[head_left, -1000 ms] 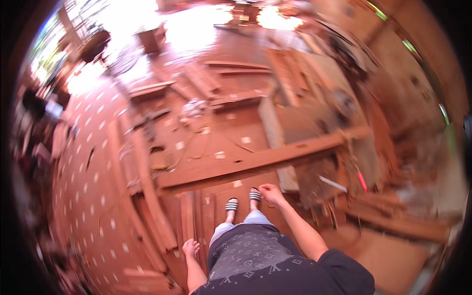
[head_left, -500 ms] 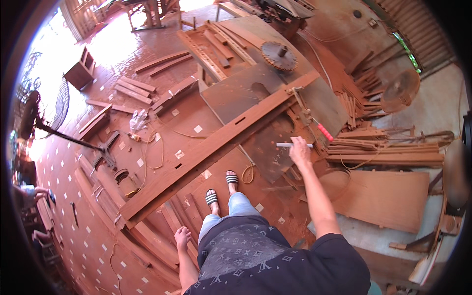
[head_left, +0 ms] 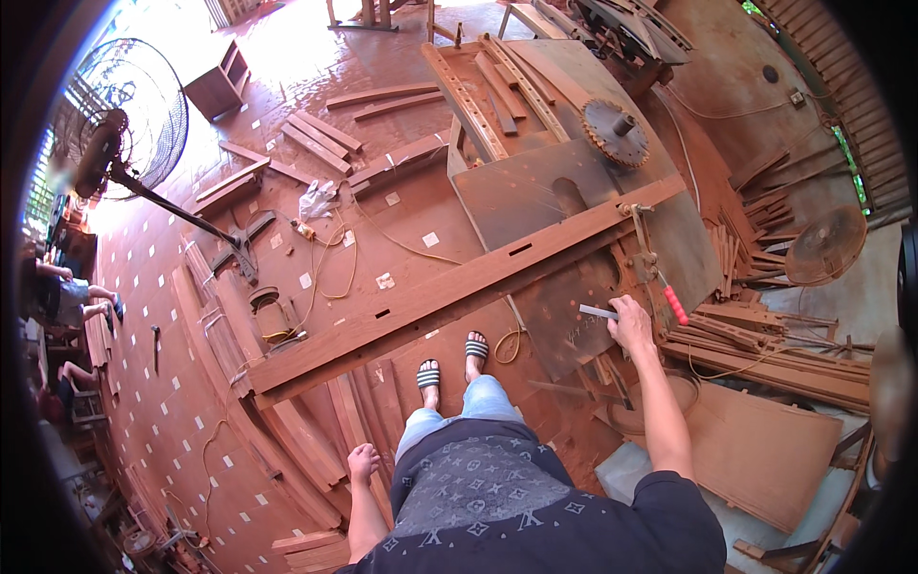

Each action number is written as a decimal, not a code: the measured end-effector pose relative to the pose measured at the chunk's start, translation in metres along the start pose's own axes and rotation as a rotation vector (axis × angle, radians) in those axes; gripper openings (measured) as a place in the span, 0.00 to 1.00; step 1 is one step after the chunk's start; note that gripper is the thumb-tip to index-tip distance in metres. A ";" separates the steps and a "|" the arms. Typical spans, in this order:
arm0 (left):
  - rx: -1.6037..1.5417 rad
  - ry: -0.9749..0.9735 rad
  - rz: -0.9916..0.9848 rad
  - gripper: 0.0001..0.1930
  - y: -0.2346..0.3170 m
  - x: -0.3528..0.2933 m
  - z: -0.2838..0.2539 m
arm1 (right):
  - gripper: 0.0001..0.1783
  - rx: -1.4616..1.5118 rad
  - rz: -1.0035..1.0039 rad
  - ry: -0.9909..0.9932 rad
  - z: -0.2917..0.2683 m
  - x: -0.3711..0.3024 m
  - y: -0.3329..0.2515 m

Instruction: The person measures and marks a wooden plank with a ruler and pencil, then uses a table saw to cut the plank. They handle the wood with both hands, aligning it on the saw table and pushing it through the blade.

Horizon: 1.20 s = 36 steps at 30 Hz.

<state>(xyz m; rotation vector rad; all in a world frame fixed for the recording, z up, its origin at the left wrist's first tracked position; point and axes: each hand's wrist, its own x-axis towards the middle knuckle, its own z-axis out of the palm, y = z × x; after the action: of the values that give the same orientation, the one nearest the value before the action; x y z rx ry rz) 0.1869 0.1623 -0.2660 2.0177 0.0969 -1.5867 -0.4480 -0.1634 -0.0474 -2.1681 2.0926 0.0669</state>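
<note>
My right hand (head_left: 631,325) is closed round a short, flat, pale grey strip (head_left: 599,312), its kind too small to make out. It is over the near right part of the dark saw table (head_left: 512,184). Beside this hand a clamp with a red handle (head_left: 674,304) hangs by the end of a long reddish timber beam (head_left: 449,288). The beam slants across the table and out to the lower left, with slots cut in its face. Down by my left hip, my left hand (head_left: 362,462) is loosely curled, with nothing seen in it.
A toothed saw blade (head_left: 615,134) lies at the table's far side. Offcuts (head_left: 765,337) are stacked at the right. A standing fan (head_left: 134,120), a yellow cable (head_left: 325,273) and planks (head_left: 225,316) occupy the left floor. Another person's legs (head_left: 91,298) show at the left edge.
The view has swung left, so the beam and table sit farther right in the picture. My right hand still holds the pale strip, which now looks shorter and more tilted.
</note>
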 end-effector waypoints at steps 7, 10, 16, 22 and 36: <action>-0.024 0.019 0.034 0.12 0.002 -0.010 0.018 | 0.17 -0.091 -0.179 -0.073 -0.004 0.012 0.005; -0.002 0.024 0.089 0.13 0.004 0.008 0.020 | 0.10 -0.025 -0.176 -0.040 0.001 0.011 0.005; 0.015 0.064 0.110 0.13 0.018 -0.003 0.031 | 0.07 0.016 -0.211 -0.077 0.004 0.019 0.012; 0.010 0.092 0.105 0.11 0.007 -0.003 0.032 | 0.11 0.064 -0.146 -0.224 -0.003 0.029 0.017; 0.038 0.204 0.091 0.17 -0.035 -0.002 0.031 | 0.04 0.339 -0.153 -0.172 0.016 0.042 0.020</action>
<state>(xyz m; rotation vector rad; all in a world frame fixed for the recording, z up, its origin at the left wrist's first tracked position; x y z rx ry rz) 0.1450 0.1778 -0.2820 2.1770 0.0505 -1.3341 -0.4658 -0.2039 -0.0697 -2.0285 1.6990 -0.1056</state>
